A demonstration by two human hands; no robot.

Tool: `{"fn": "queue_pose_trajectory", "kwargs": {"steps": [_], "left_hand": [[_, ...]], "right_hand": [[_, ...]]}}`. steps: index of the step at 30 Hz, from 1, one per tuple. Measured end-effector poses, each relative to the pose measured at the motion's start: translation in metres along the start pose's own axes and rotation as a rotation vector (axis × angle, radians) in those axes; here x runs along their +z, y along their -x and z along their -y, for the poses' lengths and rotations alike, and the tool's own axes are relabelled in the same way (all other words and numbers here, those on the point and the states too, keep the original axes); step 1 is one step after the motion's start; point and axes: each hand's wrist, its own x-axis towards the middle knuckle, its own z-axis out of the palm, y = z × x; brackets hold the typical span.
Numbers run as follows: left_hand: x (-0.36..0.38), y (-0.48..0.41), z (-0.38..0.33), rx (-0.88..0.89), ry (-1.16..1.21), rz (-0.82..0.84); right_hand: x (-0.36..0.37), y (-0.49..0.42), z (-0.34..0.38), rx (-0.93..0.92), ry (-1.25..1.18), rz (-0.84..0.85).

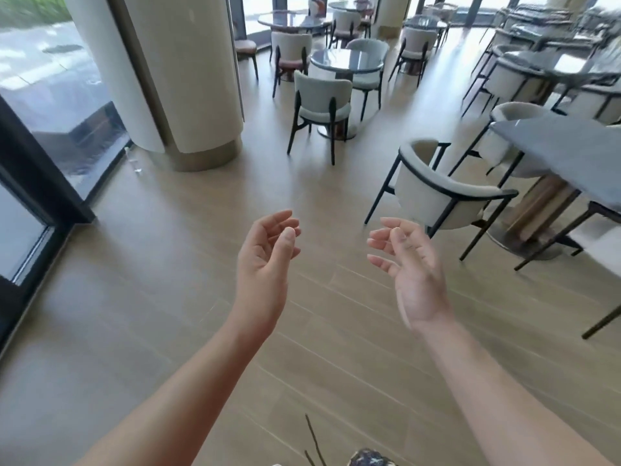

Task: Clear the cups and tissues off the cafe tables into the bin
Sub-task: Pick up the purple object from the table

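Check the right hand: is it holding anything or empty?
Empty. The right hand hangs over the floor with fingers loosely curled and nothing between them or against the palm.

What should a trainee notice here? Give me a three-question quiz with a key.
1. True or false: the left grip is clenched into a fist.
2. The right grip is: A) clenched, B) open and empty, C) out of view.
3. Fill in: the white pillar stands to the ___ of the nearest round table.
Key: 1 false; 2 B; 3 left.
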Motion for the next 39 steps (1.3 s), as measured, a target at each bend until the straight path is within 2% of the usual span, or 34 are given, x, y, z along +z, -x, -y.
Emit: {"fn": "queue_pose_trajectory", "kwargs": {"steps": [8, 15, 25, 31, 39], "left_hand": [[0.091, -0.176, 0.068, 0.000, -0.012, 0.085], [0.197, -0.346, 0.122, 0.005, -0.036, 0.058], [0.303, -0.552, 0.181, -0.014, -0.022, 0.061], [0.341, -0.693, 0.239, -0.014, -0.019, 0.104], [0.396, -0.931, 0.301, -0.047, -0.019, 0.199]], "right_hand": [[-0.034, -0.191, -0.038, -0.002, -0.050, -0.085], [-0.079, -0.400, -0.059, -0.009, -0.085, -0.077], [-0.121, -0.637, -0.080, 0.014, -0.078, -0.073], [-0.119, -0.789, -0.119, 0.043, -0.137, -0.112], [-0.101, -1.020, -0.163, 0.022, -0.164, -0.223]]}}
